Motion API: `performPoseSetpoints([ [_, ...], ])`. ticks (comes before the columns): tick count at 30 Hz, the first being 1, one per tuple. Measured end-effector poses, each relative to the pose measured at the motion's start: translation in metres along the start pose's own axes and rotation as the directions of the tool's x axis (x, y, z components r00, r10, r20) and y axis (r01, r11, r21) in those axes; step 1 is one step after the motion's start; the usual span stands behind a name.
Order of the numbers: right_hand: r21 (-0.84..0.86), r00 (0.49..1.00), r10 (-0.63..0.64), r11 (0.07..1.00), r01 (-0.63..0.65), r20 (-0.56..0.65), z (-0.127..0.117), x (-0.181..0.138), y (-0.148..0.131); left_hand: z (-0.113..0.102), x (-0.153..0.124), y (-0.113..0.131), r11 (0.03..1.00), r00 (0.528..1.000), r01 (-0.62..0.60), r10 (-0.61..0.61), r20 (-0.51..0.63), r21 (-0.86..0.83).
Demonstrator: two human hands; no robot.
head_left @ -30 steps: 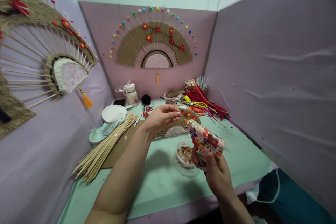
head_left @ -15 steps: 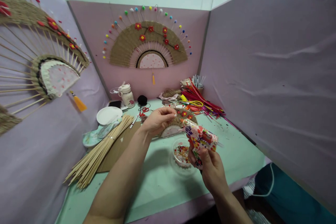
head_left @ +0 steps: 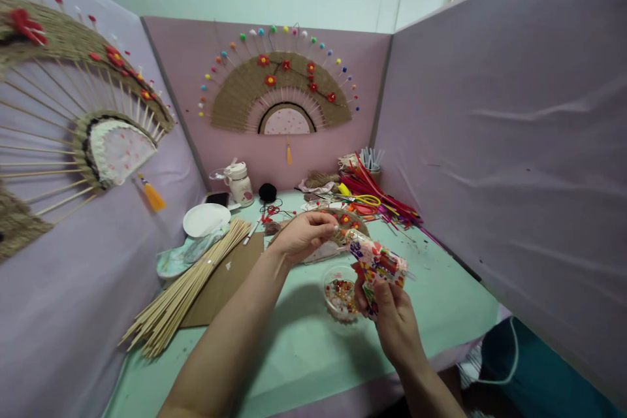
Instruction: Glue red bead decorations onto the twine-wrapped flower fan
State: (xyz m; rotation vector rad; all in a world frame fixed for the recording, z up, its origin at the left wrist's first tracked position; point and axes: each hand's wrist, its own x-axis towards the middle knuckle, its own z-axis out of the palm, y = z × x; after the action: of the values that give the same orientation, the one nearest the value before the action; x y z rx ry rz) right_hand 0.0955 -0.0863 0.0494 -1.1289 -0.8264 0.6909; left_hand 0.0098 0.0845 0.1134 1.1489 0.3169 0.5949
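My right hand (head_left: 392, 310) is wrapped round the handle of a hot glue gun (head_left: 379, 258) with a floral pattern, its nozzle pointing up and left. Close to that nozzle, my left hand (head_left: 307, 235) pinches a tiny pale bead (head_left: 336, 229) between thumb and fingertips. Whether nozzle and bead touch, I cannot tell. Behind both hands a small twine fan (head_left: 360, 225) with red flowers lies on the table, partly hidden by my left hand. Below them stands a clear round tub (head_left: 341, 294) holding many red, amber and clear beads.
Bamboo sticks (head_left: 193, 284) lie over a cardboard sheet (head_left: 247, 268) at left, beside a white plate (head_left: 206, 219). A white bottle (head_left: 238, 183) and black yarn ball (head_left: 267, 192) stand behind. Yellow scissors (head_left: 367, 200) and red pipe cleaners (head_left: 365, 186) lie at back right.
My left hand has moved slightly right, bringing the bead nearer the glue gun's nozzle. The right hand stays almost in place. The whole view has shifted a little upward.
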Motion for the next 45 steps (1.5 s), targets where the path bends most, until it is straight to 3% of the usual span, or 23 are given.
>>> performPoseSetpoints([
  [21,-0.026,1.0,-0.02,0.999,0.019,-0.022,-0.003,0.001,0.013,0.001,-0.002,0.003,1.0,1.0,-0.012,0.011,0.018,0.028],
  [28,-0.035,0.999,-0.032,0.999,0.033,0.033,-0.002,0.002,0.008,0.001,-0.003,0.004,0.998,1.0,-0.017,0.016,0.021,0.056],
  [45,-0.019,1.0,-0.015,1.0,0.016,0.022,-0.003,0.001,0.01,0.001,-0.002,0.003,0.997,0.999,-0.017,0.014,0.041,0.072],
])
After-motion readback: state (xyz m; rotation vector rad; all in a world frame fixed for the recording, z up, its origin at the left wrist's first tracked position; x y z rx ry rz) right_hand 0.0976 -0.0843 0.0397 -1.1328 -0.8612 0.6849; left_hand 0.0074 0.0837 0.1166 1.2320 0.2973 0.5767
